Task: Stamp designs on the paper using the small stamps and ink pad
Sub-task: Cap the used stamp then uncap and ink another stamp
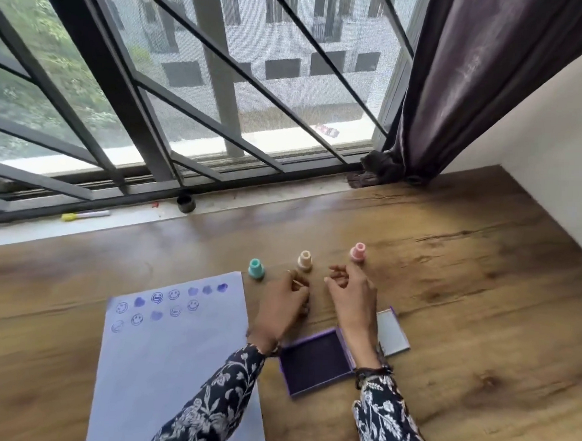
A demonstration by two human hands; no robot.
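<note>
A pale purple paper (174, 366) lies on the wooden table, with two rows of purple smiley and heart prints near its far edge. Beyond it stand three small stamps in a row: teal (256, 269), beige (304, 260) and pink (358, 252). The open purple ink pad (315, 365) lies between my forearms, its lid (391, 330) folded out to the right. My left hand (280, 310) rests just in front of the beige stamp with fingers curled down; anything under them is hidden. My right hand (350, 292) has loosely spread fingers, one fingertip at the pink stamp's base.
The wooden table (464, 297) runs to a window sill with dark bars behind it. On the sill lie a yellow-capped marker (86, 215) and a small dark cap (186, 203). A dark curtain (458, 94) hangs at the back right beside a white wall.
</note>
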